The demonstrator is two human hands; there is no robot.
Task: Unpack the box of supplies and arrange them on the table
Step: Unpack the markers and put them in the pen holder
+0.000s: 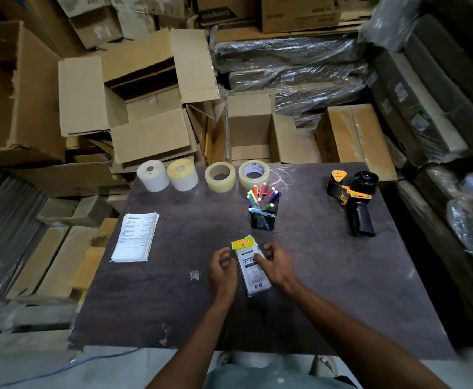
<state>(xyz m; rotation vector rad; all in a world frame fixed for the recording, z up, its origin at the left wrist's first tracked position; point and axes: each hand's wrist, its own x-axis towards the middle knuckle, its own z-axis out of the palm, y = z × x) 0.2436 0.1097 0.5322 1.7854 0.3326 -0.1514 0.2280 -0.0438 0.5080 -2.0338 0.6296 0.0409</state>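
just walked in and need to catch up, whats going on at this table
A person is laying out supplies on a dark table. Both hands are at a flat white packet with a yellow header: the left hand beside it, the right hand touching its edge. Already set out: four rolls along the far edge, a pen holder, a paper stack and a tape dispenser.

A storeroom: cardboard boxes (134, 102) and wrapped bundles (294, 68) stacked high

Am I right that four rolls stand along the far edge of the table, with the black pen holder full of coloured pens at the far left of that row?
Not quite. In the head view the black pen holder stands in front of the row's right end, near the clear tape roll. The far-left item is the white label roll. Four rolls do line the dark table's far edge.
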